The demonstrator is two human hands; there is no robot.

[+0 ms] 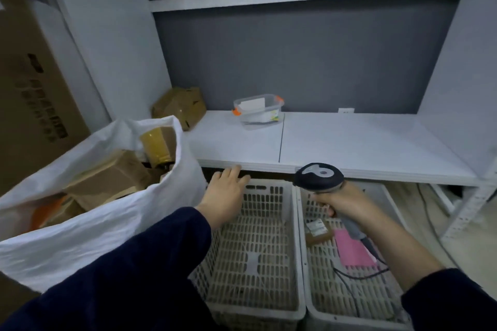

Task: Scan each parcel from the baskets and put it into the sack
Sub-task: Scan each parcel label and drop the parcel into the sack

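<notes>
Two white slotted baskets stand on the floor under the shelf. The left basket (291,236) holds nothing that I can see. In the right basket (302,247) lie a small brown parcel (318,232) with a white label and a pink flat parcel (353,250). My left hand (224,196) hovers with fingers straight over the left basket's far left corner, next to the white sack (107,223), which holds several cardboard parcels. My right hand (347,200) grips the grey barcode scanner (318,176) above the right basket; its cable trails down into that basket.
A white shelf board (349,140) runs above the baskets, with a clear lidded tub (258,110) and a crumpled cardboard box (180,107) on it. A large brown carton (29,83) stands at the left. The shelf's metal leg (473,209) stands at right.
</notes>
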